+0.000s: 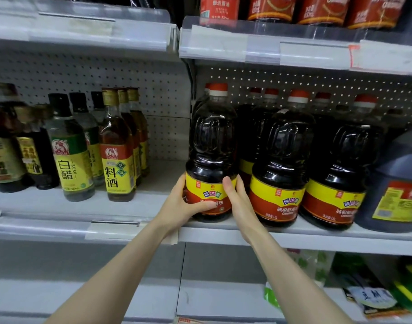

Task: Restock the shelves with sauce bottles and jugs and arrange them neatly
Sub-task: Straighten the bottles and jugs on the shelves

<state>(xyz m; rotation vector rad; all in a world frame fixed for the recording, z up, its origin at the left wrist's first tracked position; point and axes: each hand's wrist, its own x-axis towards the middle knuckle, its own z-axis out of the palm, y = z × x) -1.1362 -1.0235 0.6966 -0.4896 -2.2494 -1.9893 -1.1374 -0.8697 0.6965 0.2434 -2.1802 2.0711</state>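
A dark plastic sauce jug with red cap and yellow-and-red label (212, 141) is stood upright at the left end of the white metal shelf (293, 233). Its lower body is gripped by the left hand (185, 202) and the right hand (237, 197). Matching jugs (279, 164) are ranged just beside it; slim yellow-labelled bottles (117, 157) are seen further left.

White metal shelving (60, 204) with a perforated back panel (141, 73) stands behind the left hand (184, 204) and right hand (240, 202), clear price rails (223, 45) above and below them.
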